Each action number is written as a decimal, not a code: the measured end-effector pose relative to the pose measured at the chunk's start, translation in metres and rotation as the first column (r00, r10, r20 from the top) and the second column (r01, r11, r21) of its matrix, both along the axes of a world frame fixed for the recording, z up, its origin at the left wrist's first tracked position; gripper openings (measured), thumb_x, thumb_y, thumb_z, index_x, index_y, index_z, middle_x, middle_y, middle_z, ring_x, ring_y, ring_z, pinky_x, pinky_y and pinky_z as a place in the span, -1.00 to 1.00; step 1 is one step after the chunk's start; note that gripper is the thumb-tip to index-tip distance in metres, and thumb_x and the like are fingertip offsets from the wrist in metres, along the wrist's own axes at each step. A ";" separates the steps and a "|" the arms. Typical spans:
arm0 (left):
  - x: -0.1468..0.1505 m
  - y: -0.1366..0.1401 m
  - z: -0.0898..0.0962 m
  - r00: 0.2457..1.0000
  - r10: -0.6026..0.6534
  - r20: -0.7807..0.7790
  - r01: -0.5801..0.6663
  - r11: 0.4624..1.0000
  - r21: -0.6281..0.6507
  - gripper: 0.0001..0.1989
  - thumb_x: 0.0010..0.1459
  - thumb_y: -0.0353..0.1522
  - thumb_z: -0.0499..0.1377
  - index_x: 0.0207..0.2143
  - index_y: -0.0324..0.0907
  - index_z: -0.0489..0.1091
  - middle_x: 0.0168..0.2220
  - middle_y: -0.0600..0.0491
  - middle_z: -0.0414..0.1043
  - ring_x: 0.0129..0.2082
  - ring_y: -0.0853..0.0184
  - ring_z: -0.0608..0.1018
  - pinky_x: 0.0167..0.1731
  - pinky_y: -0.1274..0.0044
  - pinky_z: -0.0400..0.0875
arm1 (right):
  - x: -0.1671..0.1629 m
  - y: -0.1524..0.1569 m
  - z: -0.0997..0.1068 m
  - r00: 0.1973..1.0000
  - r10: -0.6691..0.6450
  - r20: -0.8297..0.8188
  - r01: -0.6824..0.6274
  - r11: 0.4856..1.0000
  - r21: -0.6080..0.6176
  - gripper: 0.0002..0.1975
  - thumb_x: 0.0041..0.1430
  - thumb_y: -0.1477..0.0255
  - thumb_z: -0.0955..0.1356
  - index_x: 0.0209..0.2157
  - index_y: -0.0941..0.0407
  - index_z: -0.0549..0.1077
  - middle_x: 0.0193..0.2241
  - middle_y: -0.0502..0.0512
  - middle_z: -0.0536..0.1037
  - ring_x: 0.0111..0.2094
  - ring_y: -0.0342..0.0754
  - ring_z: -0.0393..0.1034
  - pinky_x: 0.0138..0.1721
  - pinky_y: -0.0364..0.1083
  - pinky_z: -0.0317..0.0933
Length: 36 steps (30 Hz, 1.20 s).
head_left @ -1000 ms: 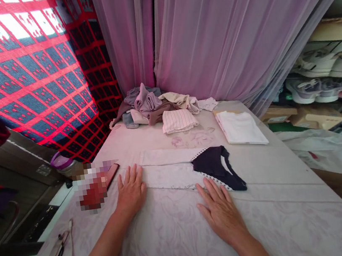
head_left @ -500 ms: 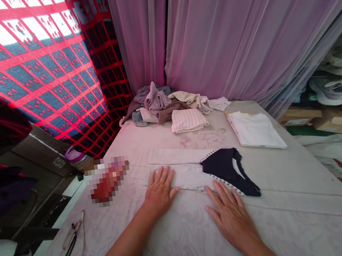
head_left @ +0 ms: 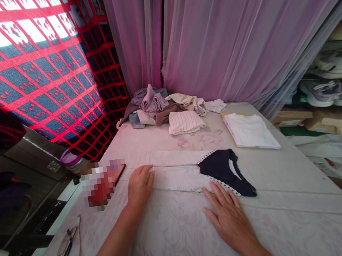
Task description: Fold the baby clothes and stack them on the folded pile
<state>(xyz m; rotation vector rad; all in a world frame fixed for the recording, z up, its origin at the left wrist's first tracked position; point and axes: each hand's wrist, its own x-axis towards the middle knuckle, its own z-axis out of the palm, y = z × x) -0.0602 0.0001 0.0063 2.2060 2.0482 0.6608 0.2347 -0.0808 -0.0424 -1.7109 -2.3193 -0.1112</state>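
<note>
- Mauve sheer curtains (head_left: 224,31) hang behind the work area in the head view, with a red-and-dark checked cloth (head_left: 53,81) lit from behind at the left.
- Below them spreads a pale floral sheet (head_left: 175,246), covering a broad flat surface.
- Across its middle lies the navy-and-pale garment (head_left: 178,178), laid flat: two long pale sections to the left, a navy part with a curved opening to the right, dotted trim between.
- Left hand (head_left: 141,185): palm down at the garment's pale left end, fingers close together and bent; whether they pinch the fabric I cannot tell.
- Right hand (head_left: 227,213): palm down, fingers slightly spread, fingertips touching the garment's near edge by the dotted trim.
- Beyond the garment sit a heaped clothes pile (head_left: 155,104), a folded striped cloth (head_left: 185,122) before it, and a folded white garment (head_left: 250,130) farther right.
- Eyeglasses (head_left: 62,247) rest at the near left; shoes (head_left: 333,91) stand on shelving at the right.
</note>
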 end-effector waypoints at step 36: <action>0.000 0.054 0.037 0.969 0.200 -0.143 -0.245 0.830 -0.502 -0.67 0.10 -0.11 0.05 -0.25 -0.13 0.40 -0.05 -0.12 0.48 -0.06 0.09 0.50 -0.22 0.43 0.34 | 0.021 0.008 -0.004 0.958 0.002 -0.288 0.090 0.947 0.308 -0.67 0.28 0.37 0.18 -0.06 0.12 0.48 0.00 0.19 0.49 0.01 0.02 0.35 0.01 0.01 0.21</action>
